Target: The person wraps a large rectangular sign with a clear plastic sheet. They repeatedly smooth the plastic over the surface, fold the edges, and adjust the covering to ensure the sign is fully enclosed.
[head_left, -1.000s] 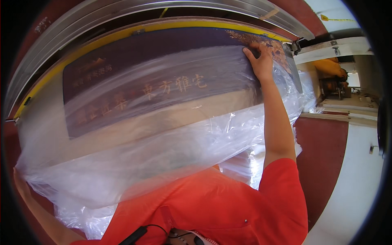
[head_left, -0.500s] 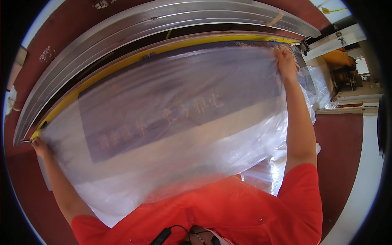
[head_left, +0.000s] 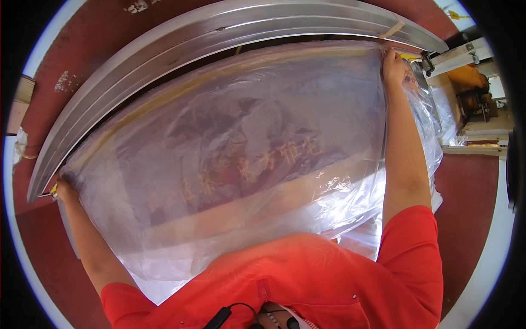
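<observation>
Clear plastic sheeting (head_left: 219, 109) is stretched between my two hands, its lower part lying against my red shirt. At the far left, my left hand (head_left: 67, 192) is closed on one corner of it. My right hand (head_left: 393, 68) pinches the opposite corner at the upper right, with that arm stretched out. Beneath the plastic, and blurred by it, lies a dark panel with a row of gold characters (head_left: 249, 170). A pale band runs below the panel. The sheeting's upper edge lies over a yellow strip (head_left: 408, 56), which shows bare only at its ends.
A long grey ribbed metal beam (head_left: 219, 33) curves across the far side, just beyond the sheeting. More crumpled plastic (head_left: 430, 129) hangs at the right. Dark red floor (head_left: 468, 219) shows on both sides. A white frame and machinery (head_left: 476, 101) stand at the far right.
Both hands have drawn the sheeting's upper edge farther away, so it now covers most of the yellow strip. My right hand has moved up. The plastic shows more wrinkles.
</observation>
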Demonstrator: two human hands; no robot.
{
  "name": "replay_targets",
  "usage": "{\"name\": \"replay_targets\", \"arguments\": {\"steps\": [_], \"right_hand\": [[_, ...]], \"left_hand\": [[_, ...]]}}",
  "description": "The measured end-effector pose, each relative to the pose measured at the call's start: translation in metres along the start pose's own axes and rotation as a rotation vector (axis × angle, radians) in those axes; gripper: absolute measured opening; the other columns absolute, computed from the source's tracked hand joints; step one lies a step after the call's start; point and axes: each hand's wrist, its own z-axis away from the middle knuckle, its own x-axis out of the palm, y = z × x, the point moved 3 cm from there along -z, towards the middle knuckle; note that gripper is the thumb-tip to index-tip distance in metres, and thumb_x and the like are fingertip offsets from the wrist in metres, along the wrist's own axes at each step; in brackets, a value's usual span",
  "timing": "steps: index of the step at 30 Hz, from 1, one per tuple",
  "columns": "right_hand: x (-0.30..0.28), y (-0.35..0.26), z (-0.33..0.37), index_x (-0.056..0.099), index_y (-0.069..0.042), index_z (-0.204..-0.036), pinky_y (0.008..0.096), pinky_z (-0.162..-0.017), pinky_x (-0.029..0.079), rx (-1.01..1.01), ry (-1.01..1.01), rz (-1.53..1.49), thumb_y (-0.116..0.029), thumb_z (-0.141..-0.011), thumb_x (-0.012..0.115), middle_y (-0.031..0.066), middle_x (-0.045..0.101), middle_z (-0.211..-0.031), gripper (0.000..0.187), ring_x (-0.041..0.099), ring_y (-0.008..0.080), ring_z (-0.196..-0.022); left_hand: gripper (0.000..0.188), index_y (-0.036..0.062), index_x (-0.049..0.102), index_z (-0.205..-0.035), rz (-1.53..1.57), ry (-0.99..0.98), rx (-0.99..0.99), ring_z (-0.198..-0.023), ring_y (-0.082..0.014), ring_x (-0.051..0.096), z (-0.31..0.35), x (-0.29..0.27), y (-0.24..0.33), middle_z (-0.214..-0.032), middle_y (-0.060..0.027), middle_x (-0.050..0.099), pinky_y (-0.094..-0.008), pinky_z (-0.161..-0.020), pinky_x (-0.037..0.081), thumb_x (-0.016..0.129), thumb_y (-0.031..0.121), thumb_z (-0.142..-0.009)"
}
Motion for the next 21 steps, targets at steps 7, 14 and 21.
{"name": "replay_targets", "arguments": {"steps": [7,14,21], "right_hand": [[-0.007,0.010,-0.002,0.050,0.002,-0.103,0.0348,-0.086,0.031,0.038,-0.019,-0.050,-0.043,-0.075,0.033,0.0235,0.047,-0.107,0.056,0.042,0.0349,-0.102],[-0.018,-0.025,0.014,0.050,0.000,-0.106,0.0274,-0.083,0.031,0.017,-0.458,-0.254,-0.047,-0.071,0.046,0.0126,0.051,-0.103,0.058,0.044,0.0206,-0.096],[-0.034,-0.094,0.091,0.056,-0.004,-0.096,0.0210,-0.071,0.034,-0.069,-0.719,-0.263,-0.038,-0.070,0.059,-0.0002,0.053,-0.083,0.043,0.044,0.0072,-0.075]], "left_hand": [[0.034,0.0034,0.054,-0.089,0.111,-0.007,-0.167,-0.070,-0.0148,0.049,0.012,0.028,0.000,-0.082,-0.0051,0.053,-0.0270,-0.058,0.039,0.039,0.032,-0.080],[0.027,0.0035,0.053,-0.093,-0.625,-0.352,-0.177,-0.072,-0.0126,0.051,0.002,0.010,0.028,-0.082,-0.0040,0.053,-0.0251,-0.062,0.042,0.046,0.026,-0.080],[0.035,0.0031,0.051,-0.102,-0.567,-0.334,-0.012,-0.088,-0.0120,0.048,0.033,-0.053,0.095,-0.096,-0.0069,0.053,-0.0250,-0.078,0.037,0.047,0.030,-0.080]]}}
